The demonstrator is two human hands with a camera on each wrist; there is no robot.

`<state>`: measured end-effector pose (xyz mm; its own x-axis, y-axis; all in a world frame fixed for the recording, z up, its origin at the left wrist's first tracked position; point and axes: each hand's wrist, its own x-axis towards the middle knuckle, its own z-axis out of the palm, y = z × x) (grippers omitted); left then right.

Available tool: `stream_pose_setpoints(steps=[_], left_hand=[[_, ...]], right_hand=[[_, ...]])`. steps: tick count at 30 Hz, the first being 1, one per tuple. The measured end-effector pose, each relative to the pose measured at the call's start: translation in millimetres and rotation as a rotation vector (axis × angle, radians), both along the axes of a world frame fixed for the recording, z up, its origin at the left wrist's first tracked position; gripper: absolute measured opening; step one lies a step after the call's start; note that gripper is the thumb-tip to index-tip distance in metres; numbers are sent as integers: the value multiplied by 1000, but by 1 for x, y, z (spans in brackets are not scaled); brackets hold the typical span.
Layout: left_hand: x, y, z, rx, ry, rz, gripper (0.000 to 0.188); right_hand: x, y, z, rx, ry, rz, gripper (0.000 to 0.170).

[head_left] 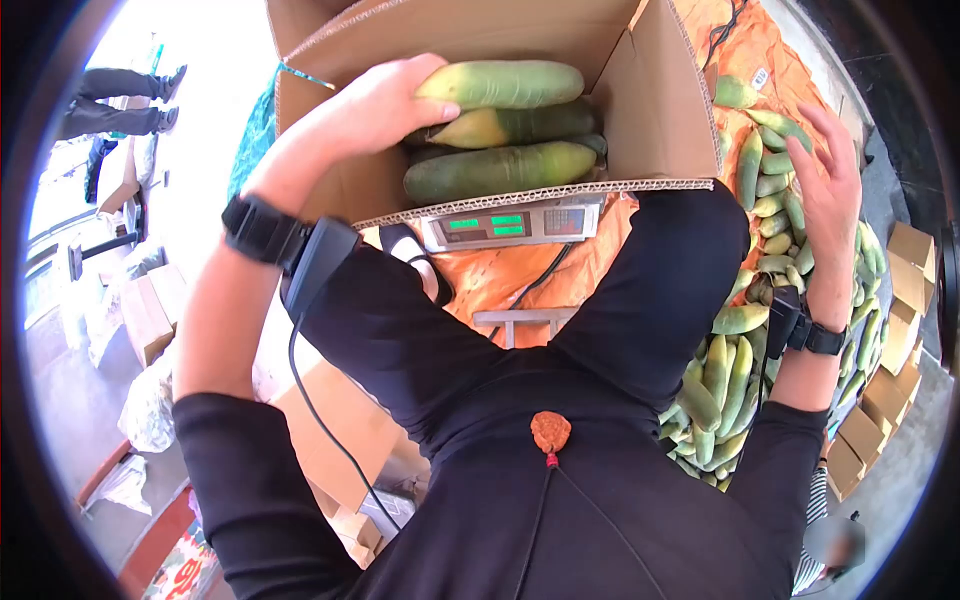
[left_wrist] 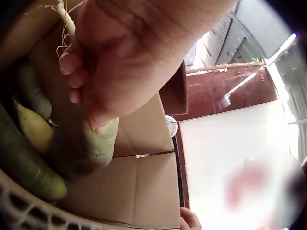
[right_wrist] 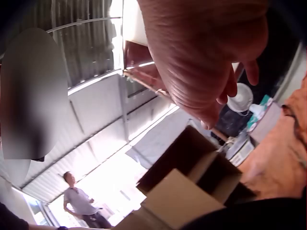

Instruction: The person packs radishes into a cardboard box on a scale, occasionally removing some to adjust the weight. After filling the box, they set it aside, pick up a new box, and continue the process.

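My left hand reaches into a cardboard box and grips one end of a pale green radish. That radish lies on top of several darker ones, among them a long green radish near the box's front wall. In the left wrist view, the thumb presses against the radish, and a thin hairy root sticks out past the fingers. On the right, my right hand is held with fingers spread over a pile of green radishes, with nothing in its grasp.
Under the box sits a digital scale with lit green displays. An orange sheet covers the floor beneath the scale. Several small cartons line the pile's far right side. A person stands in the background of the right wrist view.
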<state>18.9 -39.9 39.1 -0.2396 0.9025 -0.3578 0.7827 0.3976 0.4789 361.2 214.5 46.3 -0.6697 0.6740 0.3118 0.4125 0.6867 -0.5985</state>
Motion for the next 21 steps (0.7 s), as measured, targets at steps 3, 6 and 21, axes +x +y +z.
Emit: stream_pose_setpoints(steps=[3,6,21], left_hand=[[-5,22,-18,-39,-53,-51,42],[-9,30,-28,-58,-234,27,53],[46,-65,51,314,-110,280,35]], right_hand=[[61,20,-53,-196,-97,-127,34],[116,23,-107,-175,-327,-236,35],[285,-80,-258,-641,-581,-443,31]])
